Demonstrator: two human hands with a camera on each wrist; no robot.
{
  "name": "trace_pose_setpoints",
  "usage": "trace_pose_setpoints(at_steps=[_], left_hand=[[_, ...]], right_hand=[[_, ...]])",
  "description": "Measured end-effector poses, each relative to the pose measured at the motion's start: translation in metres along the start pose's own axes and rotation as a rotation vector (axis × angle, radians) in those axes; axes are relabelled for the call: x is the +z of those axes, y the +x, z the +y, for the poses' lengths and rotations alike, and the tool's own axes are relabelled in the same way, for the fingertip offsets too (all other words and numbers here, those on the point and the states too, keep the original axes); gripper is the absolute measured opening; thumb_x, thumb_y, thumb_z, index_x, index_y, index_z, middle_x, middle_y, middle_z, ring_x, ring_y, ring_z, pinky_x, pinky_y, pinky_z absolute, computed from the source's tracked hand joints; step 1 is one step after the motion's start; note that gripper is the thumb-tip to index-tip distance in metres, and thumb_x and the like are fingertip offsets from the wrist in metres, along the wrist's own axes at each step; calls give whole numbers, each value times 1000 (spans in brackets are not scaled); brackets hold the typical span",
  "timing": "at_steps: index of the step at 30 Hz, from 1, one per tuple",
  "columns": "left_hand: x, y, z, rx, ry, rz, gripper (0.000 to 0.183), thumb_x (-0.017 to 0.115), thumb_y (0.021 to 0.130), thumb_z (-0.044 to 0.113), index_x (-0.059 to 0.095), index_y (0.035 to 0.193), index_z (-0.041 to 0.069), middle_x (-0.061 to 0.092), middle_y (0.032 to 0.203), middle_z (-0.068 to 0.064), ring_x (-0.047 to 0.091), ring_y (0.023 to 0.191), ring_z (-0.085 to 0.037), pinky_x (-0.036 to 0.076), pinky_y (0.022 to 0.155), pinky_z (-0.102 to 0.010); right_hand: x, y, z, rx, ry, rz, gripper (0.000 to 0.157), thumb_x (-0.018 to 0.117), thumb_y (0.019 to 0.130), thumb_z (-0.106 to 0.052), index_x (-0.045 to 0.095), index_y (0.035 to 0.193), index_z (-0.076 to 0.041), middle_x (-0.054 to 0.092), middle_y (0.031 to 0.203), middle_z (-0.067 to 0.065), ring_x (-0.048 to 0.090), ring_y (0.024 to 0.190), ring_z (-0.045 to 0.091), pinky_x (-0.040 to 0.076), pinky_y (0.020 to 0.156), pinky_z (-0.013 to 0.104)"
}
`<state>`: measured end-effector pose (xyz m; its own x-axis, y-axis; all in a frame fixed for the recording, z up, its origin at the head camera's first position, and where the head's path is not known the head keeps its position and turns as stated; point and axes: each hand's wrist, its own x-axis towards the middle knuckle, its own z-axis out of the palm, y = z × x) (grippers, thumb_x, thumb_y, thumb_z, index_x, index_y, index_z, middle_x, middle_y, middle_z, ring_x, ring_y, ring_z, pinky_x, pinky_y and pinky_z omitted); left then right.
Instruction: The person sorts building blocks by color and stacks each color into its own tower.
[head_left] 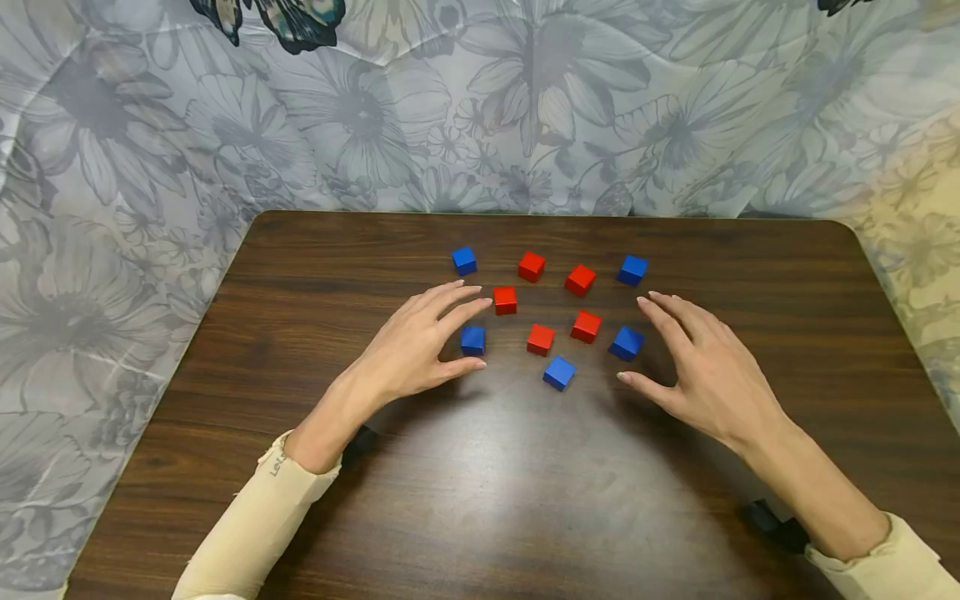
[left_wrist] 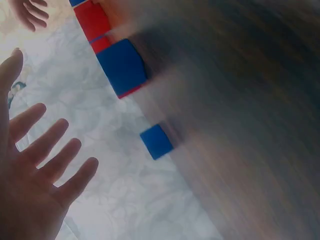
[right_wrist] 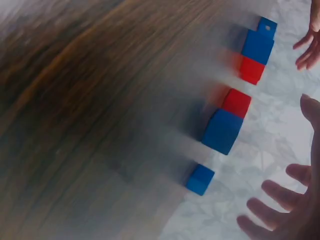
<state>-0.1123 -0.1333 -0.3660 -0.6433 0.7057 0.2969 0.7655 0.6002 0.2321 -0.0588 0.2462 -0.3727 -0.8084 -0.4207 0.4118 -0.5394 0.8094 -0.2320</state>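
Several small red cubes (head_left: 586, 326) and blue cubes (head_left: 559, 373) lie loosely grouped on the brown wooden table. My left hand (head_left: 416, 346) is at the group's left side, fingers spread and holding nothing. Between its thumb and fingers in the head view shows a blue cube (head_left: 473, 340), and close past the fingertips sits a red cube (head_left: 505, 300). On the right side, my right hand (head_left: 705, 371) is likewise spread and holds nothing. Nearest to it is a blue cube (head_left: 626, 342). Both wrist views show extended fingers apart from the cubes.
Another blue cube (head_left: 464, 261) sits at the back left of the group, and one more blue cube (head_left: 632, 270) at the back right. Behind the table (head_left: 480, 517) hangs a grey floral cloth (head_left: 360, 125). Dark wrist bands show below both wrists.
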Motion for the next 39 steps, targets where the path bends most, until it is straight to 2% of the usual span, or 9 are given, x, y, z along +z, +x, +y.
trace_pose_setpoints(at_steps=[4,11,20,23,27,32,34,39], left_hand=[[2,8,7,27,-13,-8,72,71,89,52,47,147,17,47,148,-6,41,138,-25,37,109,-45],[10,22,19,46,-23,-63,67,69,90,51,49,146,19,50,144,1,49,129,-18,43,103,-38],[20,36,28,65,-82,-89,62,72,89,47,55,141,17,60,135,3,57,121,-13,45,101,-36],[22,39,30,67,-144,-97,60,73,89,45,57,140,16,62,133,3,58,120,-12,46,100,-32],[25,43,31,59,-267,-121,57,73,90,41,58,138,15,63,130,3,59,118,-9,47,97,-26],[29,45,33,47,-361,-156,52,75,90,34,60,135,12,65,127,2,61,113,-9,47,96,-23],[31,46,33,44,-404,-180,51,76,90,30,61,134,10,66,126,1,63,109,-10,48,94,-23],[36,47,35,38,-498,-255,48,78,88,22,62,131,7,67,120,-3,65,101,-13,50,90,-21]], right_hand=[[1,0,-6,8,35,1,85,63,85,-63,45,149,-10,51,142,15,52,121,40,42,97,53],[6,4,-14,-16,63,-6,85,80,76,-43,47,147,-9,57,134,15,55,115,39,41,98,51],[14,5,-25,-9,92,-23,82,83,74,-38,50,144,-10,61,127,12,58,110,35,45,95,50],[16,5,-28,-2,92,-33,79,81,76,-40,51,143,-10,62,125,10,59,110,32,48,92,48],[18,4,-33,14,90,-39,76,82,76,-39,53,141,-11,65,119,9,62,104,28,54,79,46],[20,3,-38,24,109,-46,71,86,74,-35,58,135,-13,66,103,4,64,87,21,53,62,39],[22,3,-40,31,123,-59,69,86,75,-35,58,135,-14,66,101,2,63,83,18,51,60,36],[27,2,-44,61,164,-104,67,84,78,-35,57,137,-15,68,109,2,64,87,19,53,66,39]])
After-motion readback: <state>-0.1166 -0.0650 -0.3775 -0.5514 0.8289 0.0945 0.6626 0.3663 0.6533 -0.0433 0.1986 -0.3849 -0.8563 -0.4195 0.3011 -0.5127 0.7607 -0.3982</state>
